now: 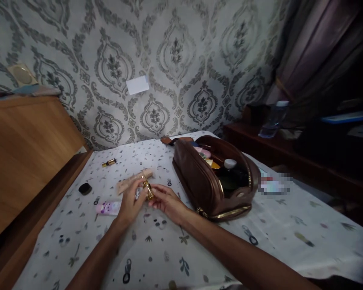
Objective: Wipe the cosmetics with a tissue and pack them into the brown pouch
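Note:
A small shiny gold bottle (149,191) is held between both hands above the printed sheet. My left hand (131,202) grips it from the left with thumb and fingers, and my right hand (170,203) pinches its lower right side. Just behind my left hand lies a beige tube (127,183), partly covered by the fingers. A pink and purple tube (107,208) is to the left, its right end hidden by my left hand. Farther left sit a round black jar (85,188) and a small gold-and-dark tube (109,162).
An unzipped brown toiletry bag (196,179) holding several items, including a white-capped bottle (230,164), stands right of my hands. A wooden board (27,149) borders the left. A clear water bottle (272,121) stands on a dark ledge at right. Patterned wallpaper rises behind.

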A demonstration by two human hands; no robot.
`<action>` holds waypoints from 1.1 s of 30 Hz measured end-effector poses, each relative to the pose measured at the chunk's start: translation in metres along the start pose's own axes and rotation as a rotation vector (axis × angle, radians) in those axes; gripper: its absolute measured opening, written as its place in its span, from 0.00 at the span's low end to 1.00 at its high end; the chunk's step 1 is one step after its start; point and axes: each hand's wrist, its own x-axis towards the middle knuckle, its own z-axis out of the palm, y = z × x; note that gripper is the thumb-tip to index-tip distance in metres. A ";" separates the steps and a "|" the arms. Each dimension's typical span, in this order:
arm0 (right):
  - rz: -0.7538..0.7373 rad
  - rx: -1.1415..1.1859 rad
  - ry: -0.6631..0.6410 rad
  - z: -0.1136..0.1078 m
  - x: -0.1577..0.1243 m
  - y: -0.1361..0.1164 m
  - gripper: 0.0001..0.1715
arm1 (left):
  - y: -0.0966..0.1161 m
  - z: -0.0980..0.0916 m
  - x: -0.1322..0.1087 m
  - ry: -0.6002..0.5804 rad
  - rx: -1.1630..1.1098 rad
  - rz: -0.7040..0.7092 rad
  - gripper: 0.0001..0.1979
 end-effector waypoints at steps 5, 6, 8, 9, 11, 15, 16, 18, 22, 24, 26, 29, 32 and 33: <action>0.022 -0.041 -0.020 0.003 -0.001 0.003 0.26 | -0.013 0.003 0.000 0.126 -0.038 -0.044 0.14; 0.024 -0.056 -0.019 0.003 -0.002 0.003 0.26 | -0.015 0.005 -0.002 0.105 -0.054 -0.033 0.14; 0.025 -0.101 -0.009 0.005 -0.003 0.003 0.26 | -0.017 0.008 -0.004 0.061 -0.065 -0.013 0.17; 0.022 -0.131 0.000 0.006 -0.003 0.003 0.27 | -0.018 0.009 -0.005 0.044 -0.063 -0.011 0.18; 0.015 -0.181 0.017 0.007 -0.004 0.001 0.26 | -0.018 0.009 -0.007 0.016 -0.074 -0.024 0.19; 0.038 -0.132 0.059 0.009 -0.005 -0.006 0.20 | -0.015 0.001 -0.006 -0.035 -0.194 -0.078 0.18; 0.048 -0.110 0.069 0.009 -0.005 -0.008 0.18 | -0.013 -0.001 -0.005 -0.048 -0.220 -0.098 0.17; 0.056 -0.084 0.087 0.008 -0.004 -0.010 0.17 | -0.011 -0.005 -0.004 -0.073 -0.256 -0.139 0.17; 0.043 -0.076 0.116 0.006 -0.003 -0.010 0.23 | -0.011 -0.007 -0.002 -0.110 -0.341 -0.202 0.16; 0.026 -0.083 0.116 0.005 -0.002 -0.007 0.26 | -0.010 -0.007 -0.001 -0.113 -0.365 -0.213 0.15; 0.012 -0.093 0.102 0.005 -0.002 -0.004 0.28 | -0.010 -0.009 -0.001 -0.111 -0.339 -0.205 0.15; 0.004 -0.112 0.069 0.004 -0.002 0.000 0.29 | -0.010 -0.010 -0.002 -0.105 -0.259 -0.166 0.15; -0.073 -0.212 0.047 0.003 -0.003 0.001 0.27 | -0.013 -0.008 -0.003 -0.079 -0.244 -0.187 0.16; -0.119 -0.274 0.040 0.003 -0.003 0.001 0.26 | -0.014 -0.006 -0.004 -0.062 -0.258 -0.217 0.17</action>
